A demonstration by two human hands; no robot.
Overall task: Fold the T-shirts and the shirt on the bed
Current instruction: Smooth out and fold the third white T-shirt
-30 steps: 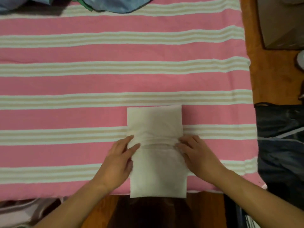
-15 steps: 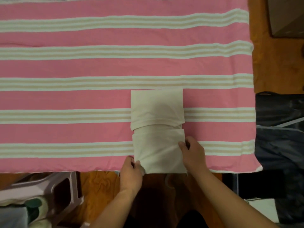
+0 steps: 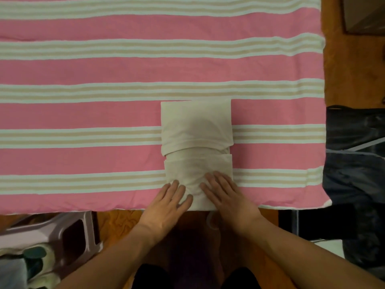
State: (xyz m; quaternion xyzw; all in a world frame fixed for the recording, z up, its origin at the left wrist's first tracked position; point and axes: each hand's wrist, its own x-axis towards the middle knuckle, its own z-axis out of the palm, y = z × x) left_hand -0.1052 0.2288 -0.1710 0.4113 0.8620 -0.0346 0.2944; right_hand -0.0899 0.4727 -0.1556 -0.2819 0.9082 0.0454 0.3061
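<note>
A cream T-shirt [image 3: 196, 130] lies folded into a narrow rectangle on the pink striped bed cover [image 3: 83, 113], near the bed's front edge. Its far flap and near flap are both folded inward and meet around the middle. My left hand [image 3: 168, 203] lies flat with straight fingers on the near left corner of the shirt. My right hand [image 3: 227, 195] presses flat on the near right part of the same flap. Neither hand grips the cloth.
A pale plastic stool [image 3: 62, 232] stands on the wooden floor [image 3: 350, 65] at the lower left, with shoes or clothes [image 3: 31, 265] beside it. Dark garments [image 3: 358, 163] lie off the bed's right edge. A box [image 3: 366, 13] sits at the top right.
The near end of the shirt, which hung over the bed edge, has been folded up onto the bed. Both hands went from holding its edges to pressing flat on it.
</note>
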